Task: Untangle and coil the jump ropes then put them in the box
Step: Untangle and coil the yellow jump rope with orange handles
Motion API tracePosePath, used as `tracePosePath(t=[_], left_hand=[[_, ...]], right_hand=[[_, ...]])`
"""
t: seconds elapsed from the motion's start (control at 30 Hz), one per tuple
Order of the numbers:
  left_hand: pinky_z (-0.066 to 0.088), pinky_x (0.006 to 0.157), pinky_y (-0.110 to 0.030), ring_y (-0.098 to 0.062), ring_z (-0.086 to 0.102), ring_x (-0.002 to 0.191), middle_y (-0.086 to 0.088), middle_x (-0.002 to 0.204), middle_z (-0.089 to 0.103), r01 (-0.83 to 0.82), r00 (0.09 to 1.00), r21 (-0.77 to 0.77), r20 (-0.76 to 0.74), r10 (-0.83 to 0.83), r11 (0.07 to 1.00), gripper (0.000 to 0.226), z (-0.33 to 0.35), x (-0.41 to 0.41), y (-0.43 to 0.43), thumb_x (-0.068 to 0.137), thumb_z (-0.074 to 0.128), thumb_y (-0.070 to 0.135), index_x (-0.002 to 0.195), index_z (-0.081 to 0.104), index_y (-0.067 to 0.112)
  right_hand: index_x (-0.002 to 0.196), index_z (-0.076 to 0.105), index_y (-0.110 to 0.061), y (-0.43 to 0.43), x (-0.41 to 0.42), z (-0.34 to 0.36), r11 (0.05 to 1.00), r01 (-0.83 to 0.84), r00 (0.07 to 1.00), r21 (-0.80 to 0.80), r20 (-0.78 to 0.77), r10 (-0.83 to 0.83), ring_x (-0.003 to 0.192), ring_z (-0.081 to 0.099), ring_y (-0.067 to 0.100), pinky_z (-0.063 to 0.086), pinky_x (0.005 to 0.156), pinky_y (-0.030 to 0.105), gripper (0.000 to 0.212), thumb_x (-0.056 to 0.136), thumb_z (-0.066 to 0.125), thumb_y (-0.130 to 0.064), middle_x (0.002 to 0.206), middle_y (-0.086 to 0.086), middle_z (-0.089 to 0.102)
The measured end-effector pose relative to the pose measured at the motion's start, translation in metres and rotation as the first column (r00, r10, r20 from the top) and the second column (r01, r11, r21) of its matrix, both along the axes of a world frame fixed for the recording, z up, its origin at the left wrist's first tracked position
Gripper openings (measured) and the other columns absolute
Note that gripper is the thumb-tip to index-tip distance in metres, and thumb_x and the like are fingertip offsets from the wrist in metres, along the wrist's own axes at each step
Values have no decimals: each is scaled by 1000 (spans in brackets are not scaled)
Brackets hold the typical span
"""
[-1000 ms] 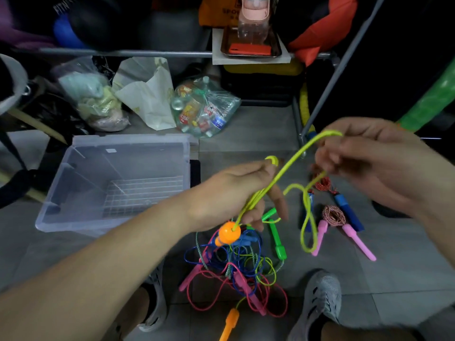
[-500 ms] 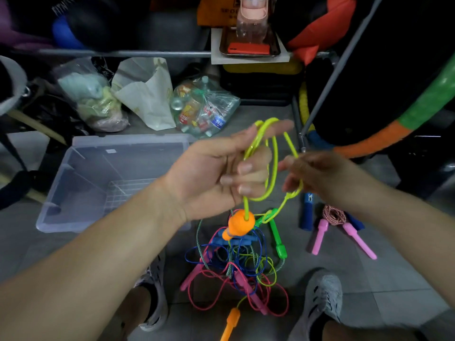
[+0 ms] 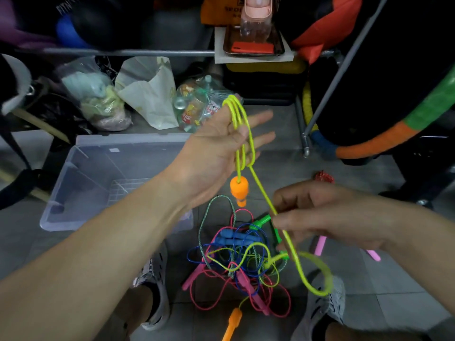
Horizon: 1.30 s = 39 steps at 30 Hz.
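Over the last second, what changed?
The left hand rose, fingers spread, with more turns of the yellow rope wound round it; the orange handle hangs below. The right hand dropped from upper right to near the tangled pile, pinching the rope. Pile and box unmoved.

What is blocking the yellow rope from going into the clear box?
Nothing visible: the clear box sits open beside the left hand looped with yellow rope. But the rope's loose end seems caught in the tangled pile.

The left hand [image 3: 216, 148] is raised, fingers straight, thumb pinning loops of yellow rope [image 3: 262, 190]. Lower, the right hand [image 3: 320, 212] seemingly pinches it.
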State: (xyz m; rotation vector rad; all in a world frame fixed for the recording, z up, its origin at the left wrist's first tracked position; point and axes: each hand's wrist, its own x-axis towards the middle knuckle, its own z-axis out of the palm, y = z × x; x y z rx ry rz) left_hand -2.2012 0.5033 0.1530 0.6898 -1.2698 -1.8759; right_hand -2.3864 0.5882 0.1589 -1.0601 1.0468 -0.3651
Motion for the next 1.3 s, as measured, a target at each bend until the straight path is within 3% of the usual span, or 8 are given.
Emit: tracePosePath(t=[0.13,0.27,0.4,0.53,0.67,0.8,1.07,1.3], left_hand=[[46,108,-38,-20,65,116,4,133,59,210,906,-323,419,-59,923,68,-15,0,6,96,41,21,156,9,28],[55,89,-40,-11,59,66,10,103,68,356,736,-321,675,-52,878,66,-21,5,8,96,42,37,156,17,28],[58,70,-39,-13,37,44,-8,85,73,324,861,-128,450,-236,937,46,-9,3,15,97,40,35,139,43,15],[53,66,-32,-20,53,50,-13,80,72,367,897,17,258,-358,930,28,-3,1,23,98,41,28,111,48,5],[57,74,-36,-28,70,70,-16,79,70,456,873,185,99,-478,871,46,-5,-2,33,99,43,20,137,41,-5],[47,97,-58,-26,71,74,-16,85,70,505,863,244,-168,-477,828,41,1,-1,31,102,40,19,138,47,3],[61,73,-33,-18,71,66,-19,119,70,204,966,412,-230,-116,888,37,7,0,11,98,46,22,133,42,10],[52,101,-45,-32,68,112,-14,127,67,-36,988,215,-140,68,976,12,12,15,-13,105,38,19,116,34,16]], right_hand=[[84,61,-5,-2,-6,-5,985,171,972,-13,165,-166,80,71,31,58,73,38,22,65,71,-9,80,19,68],[88,66,-6,-10,-17,4,974,202,963,-100,199,-180,60,63,23,55,65,30,25,73,80,-20,61,8,57],[70,71,-9,-18,-26,15,835,481,862,-268,317,-396,54,47,15,49,60,24,4,70,74,-10,53,2,50],[66,74,-18,-27,-29,14,706,607,793,-366,348,-501,64,52,15,50,66,21,5,66,73,-23,59,-1,57],[75,72,-20,-32,-23,6,601,511,797,-615,78,-598,65,57,13,49,65,20,10,77,75,-30,65,1,63],[80,69,-7,-33,-17,-6,708,478,787,-519,-103,-608,59,54,21,46,59,32,38,73,73,-44,65,13,60],[72,62,-4,-22,-2,-15,864,355,841,-356,-281,-462,40,50,10,41,40,19,24,93,62,-16,53,2,57],[88,65,-12,-8,-3,-15,982,-130,944,-140,-319,79,76,67,18,53,77,39,13,93,66,-23,80,12,70]])
